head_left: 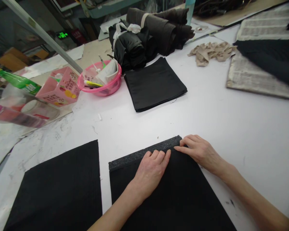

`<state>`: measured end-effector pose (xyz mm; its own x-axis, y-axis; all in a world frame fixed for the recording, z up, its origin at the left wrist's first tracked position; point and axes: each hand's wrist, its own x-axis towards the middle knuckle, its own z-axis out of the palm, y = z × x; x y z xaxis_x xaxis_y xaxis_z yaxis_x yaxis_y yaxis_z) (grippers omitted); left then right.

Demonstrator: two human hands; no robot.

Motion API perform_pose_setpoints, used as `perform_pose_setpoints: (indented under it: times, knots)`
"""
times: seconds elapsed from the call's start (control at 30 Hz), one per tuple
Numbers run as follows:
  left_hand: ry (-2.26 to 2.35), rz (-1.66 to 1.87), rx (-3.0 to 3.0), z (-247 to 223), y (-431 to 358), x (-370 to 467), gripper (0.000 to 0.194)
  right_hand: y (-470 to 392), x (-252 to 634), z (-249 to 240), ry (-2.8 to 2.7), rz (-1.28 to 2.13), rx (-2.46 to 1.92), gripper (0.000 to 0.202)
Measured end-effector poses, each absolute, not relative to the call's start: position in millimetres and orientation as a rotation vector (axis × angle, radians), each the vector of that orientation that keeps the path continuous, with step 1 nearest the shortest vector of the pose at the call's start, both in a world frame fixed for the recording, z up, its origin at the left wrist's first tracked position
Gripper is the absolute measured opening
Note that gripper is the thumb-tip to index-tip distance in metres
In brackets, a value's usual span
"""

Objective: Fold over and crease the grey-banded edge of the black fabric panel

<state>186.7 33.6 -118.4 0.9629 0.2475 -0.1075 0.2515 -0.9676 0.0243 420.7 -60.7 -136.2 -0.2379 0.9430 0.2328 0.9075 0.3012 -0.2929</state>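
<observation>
A black fabric panel [183,195] lies flat in front of me, with a speckled dark grey strip [130,158] running along its far edge. My left hand [152,170] rests on the panel with its fingers curled and pressed together at the strip's near side. At the panel's far right corner, my right hand [197,150] pinches the fabric edge at the end of the strip. Whether the left fingertips grip the cloth or only press it is hidden. Another black fabric panel [60,189] lies flat to the left, apart from both hands.
Beyond my hands sits a stack of black fabric pieces [156,85]. Behind it are tied black rolls [132,46]. A pink basket [106,89] of small tools and a pink box [59,88] stand left. Beige scraps [209,53] and a pale board [240,77] lie right.
</observation>
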Motion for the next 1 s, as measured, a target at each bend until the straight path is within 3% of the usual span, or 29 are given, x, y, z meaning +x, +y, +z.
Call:
perform_pose_setpoints:
  times: [1.0]
  knots:
    - [0.34, -0.145, 3.139, -117, 26, 215, 0.049, -70, 426, -134, -2.071, 0.166, -1.677, 0.027]
